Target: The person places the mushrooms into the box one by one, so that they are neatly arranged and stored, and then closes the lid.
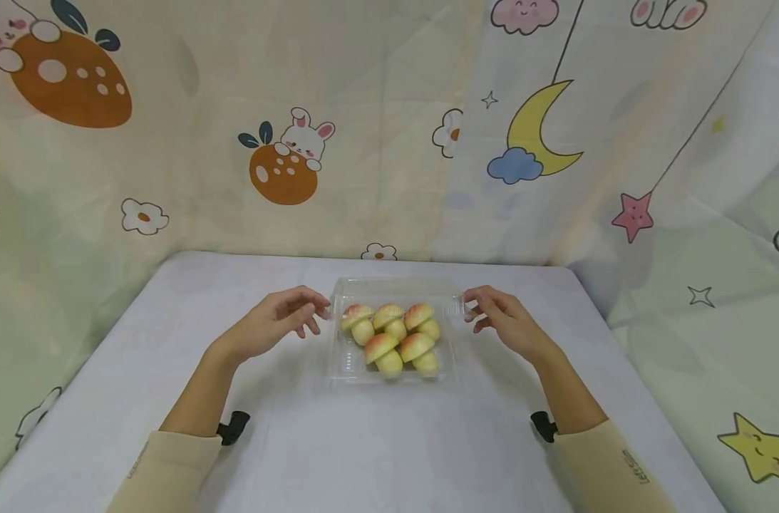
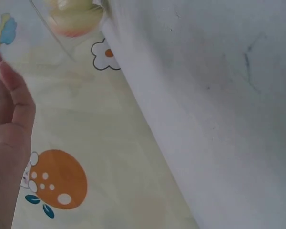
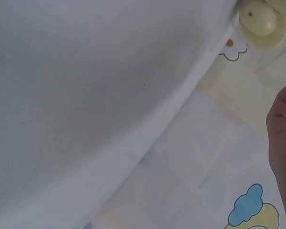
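A clear plastic clamshell box (image 1: pixel 395 286) sits on the white table (image 1: pixel 376 449), its lid standing up at the back. Inside lie several mushroom-shaped buns (image 1: pixel 389 335), pink on top and pale yellow below. My left hand (image 1: pixel 286 317) is at the box's left rear corner, fingers loosely curved with the tips at its edge. My right hand (image 1: pixel 501 320) mirrors it at the right rear corner. Neither hand plainly grips anything. The left wrist view shows my left hand (image 2: pixel 7 138) with fingers fairly straight below a bun (image 2: pixel 74 16). The right wrist view shows my right hand (image 3: pixel 282 138) near a bun (image 3: pixel 258 20).
A cartoon-print curtain (image 1: pixel 389 128) with rabbits, a moon and stars hangs close behind and around the table. The table's far edge runs just behind the box. Bare tabletop lies in front of the box and to both sides.
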`<move>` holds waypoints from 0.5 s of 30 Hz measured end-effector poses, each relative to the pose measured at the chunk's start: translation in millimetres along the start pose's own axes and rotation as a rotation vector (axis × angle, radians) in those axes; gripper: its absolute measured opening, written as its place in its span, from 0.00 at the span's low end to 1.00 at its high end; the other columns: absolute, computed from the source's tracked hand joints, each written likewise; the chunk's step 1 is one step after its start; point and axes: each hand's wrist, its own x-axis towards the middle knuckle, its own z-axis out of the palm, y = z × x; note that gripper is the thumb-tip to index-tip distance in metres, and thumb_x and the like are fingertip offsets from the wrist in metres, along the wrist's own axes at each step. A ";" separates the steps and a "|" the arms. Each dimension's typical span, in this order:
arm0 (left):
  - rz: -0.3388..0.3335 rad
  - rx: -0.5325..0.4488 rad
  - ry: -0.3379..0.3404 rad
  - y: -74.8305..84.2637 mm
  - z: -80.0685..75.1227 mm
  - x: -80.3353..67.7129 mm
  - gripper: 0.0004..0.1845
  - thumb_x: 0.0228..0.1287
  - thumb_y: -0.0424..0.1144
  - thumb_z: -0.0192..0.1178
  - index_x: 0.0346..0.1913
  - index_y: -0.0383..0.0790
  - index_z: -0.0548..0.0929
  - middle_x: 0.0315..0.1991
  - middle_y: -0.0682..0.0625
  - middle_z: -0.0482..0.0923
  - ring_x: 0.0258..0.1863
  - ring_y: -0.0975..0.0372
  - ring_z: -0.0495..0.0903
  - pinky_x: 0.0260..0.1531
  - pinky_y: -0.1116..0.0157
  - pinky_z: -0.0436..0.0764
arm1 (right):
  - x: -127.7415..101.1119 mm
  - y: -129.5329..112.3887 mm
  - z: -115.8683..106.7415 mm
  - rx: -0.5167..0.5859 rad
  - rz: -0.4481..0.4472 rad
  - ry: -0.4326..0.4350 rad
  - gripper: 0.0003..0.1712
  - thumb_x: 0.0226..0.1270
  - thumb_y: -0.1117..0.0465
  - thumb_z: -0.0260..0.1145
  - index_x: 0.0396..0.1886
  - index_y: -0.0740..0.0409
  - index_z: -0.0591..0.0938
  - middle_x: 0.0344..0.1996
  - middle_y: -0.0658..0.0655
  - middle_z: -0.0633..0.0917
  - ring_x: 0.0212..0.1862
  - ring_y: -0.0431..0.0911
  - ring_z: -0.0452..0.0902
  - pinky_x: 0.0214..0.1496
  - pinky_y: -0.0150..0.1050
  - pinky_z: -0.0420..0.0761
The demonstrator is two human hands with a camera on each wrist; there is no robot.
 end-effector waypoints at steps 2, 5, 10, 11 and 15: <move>-0.044 -0.014 -0.087 -2.6 -0.7 -4.9 0.12 0.81 0.40 0.52 0.58 0.43 0.80 0.55 0.38 0.81 0.51 0.42 0.84 0.47 0.59 0.84 | -2.5 1.8 2.8 -0.037 -0.003 -0.045 0.21 0.86 0.54 0.50 0.60 0.66 0.77 0.56 0.68 0.77 0.50 0.59 0.79 0.48 0.45 0.87; -0.098 -0.026 -0.189 -6.9 -0.2 -9.7 0.11 0.79 0.41 0.56 0.57 0.44 0.81 0.57 0.35 0.80 0.56 0.41 0.82 0.51 0.59 0.82 | -6.1 3.9 6.7 -0.101 0.016 -0.118 0.16 0.83 0.56 0.56 0.57 0.63 0.78 0.53 0.68 0.78 0.51 0.63 0.79 0.50 0.49 0.87; -0.138 0.049 -0.224 -12.7 8.2 -11.3 0.15 0.77 0.45 0.60 0.58 0.40 0.81 0.53 0.38 0.82 0.52 0.45 0.82 0.50 0.59 0.83 | -16.3 5.1 11.5 -0.233 0.103 -0.195 0.15 0.81 0.54 0.60 0.56 0.59 0.77 0.55 0.59 0.77 0.52 0.59 0.82 0.51 0.47 0.86; -0.143 0.077 -0.219 -13.8 10.4 -11.3 0.17 0.76 0.46 0.61 0.58 0.39 0.81 0.52 0.40 0.82 0.52 0.47 0.82 0.49 0.59 0.83 | -18.4 4.8 12.7 -0.247 0.117 -0.205 0.15 0.80 0.54 0.60 0.56 0.59 0.76 0.56 0.59 0.77 0.51 0.58 0.83 0.51 0.46 0.85; -0.177 0.137 -0.191 -18.3 18.7 -12.2 0.17 0.75 0.45 0.62 0.57 0.39 0.79 0.49 0.46 0.82 0.50 0.50 0.83 0.43 0.55 0.86 | -24.4 2.3 19.5 -0.248 0.151 -0.230 0.14 0.80 0.56 0.59 0.55 0.61 0.71 0.52 0.62 0.79 0.47 0.56 0.85 0.48 0.42 0.86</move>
